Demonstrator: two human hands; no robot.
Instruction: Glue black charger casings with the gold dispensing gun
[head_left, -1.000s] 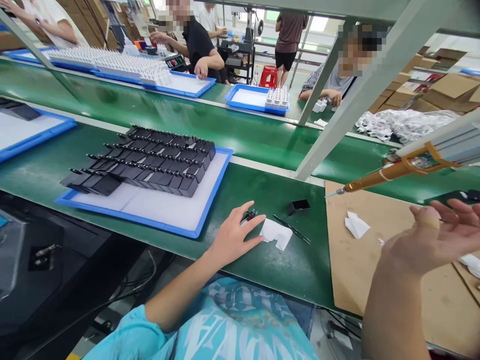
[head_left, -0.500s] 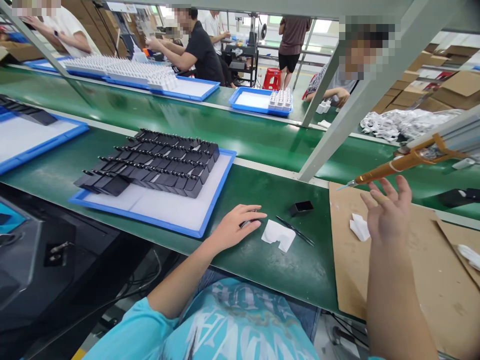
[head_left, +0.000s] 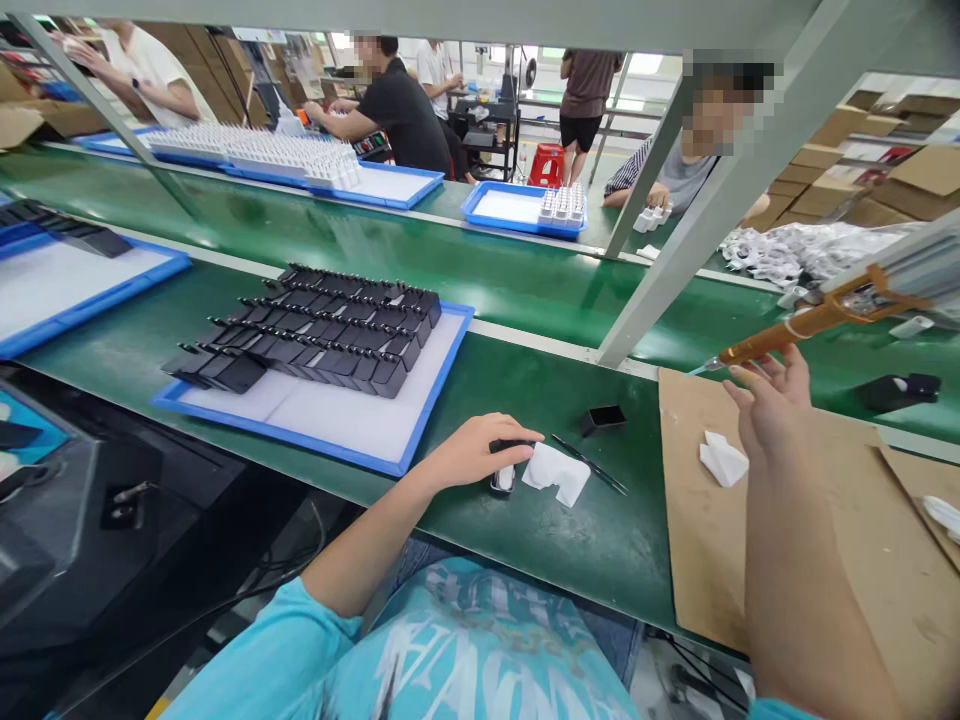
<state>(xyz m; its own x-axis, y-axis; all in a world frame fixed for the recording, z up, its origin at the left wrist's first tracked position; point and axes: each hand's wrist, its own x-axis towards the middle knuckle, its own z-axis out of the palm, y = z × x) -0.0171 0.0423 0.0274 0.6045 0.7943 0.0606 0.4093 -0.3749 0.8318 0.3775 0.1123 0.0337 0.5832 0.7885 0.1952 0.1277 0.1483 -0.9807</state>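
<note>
My left hand (head_left: 480, 450) is closed over a small black part (head_left: 513, 443) on the green bench; its fingers hide much of it. Below its fingertips shows a dark-rimmed piece with a pale face (head_left: 503, 480). A crumpled white paper (head_left: 556, 471) lies right beside this hand, with black tweezers (head_left: 590, 464) along its far edge. Behind them stands an open black box (head_left: 604, 418). My right hand (head_left: 772, 405) is raised, fingers apart, its fingertips at the underside of a hanging orange pen-shaped tool (head_left: 787, 333) with a thin nozzle.
A blue-rimmed tray (head_left: 405, 460) with rows of black housings (head_left: 322, 330) is at left. Cardboard (head_left: 720, 560) with a white scrap (head_left: 724, 459) covers the right side. A grey metal post (head_left: 675, 220) slants up ahead. Co-workers sit beyond the green belt (head_left: 360, 245).
My right hand has come up and inward to the orange tool. The left fingers have shifted slightly right, uncovering the piece with the pale face. My view has tilted slightly.
</note>
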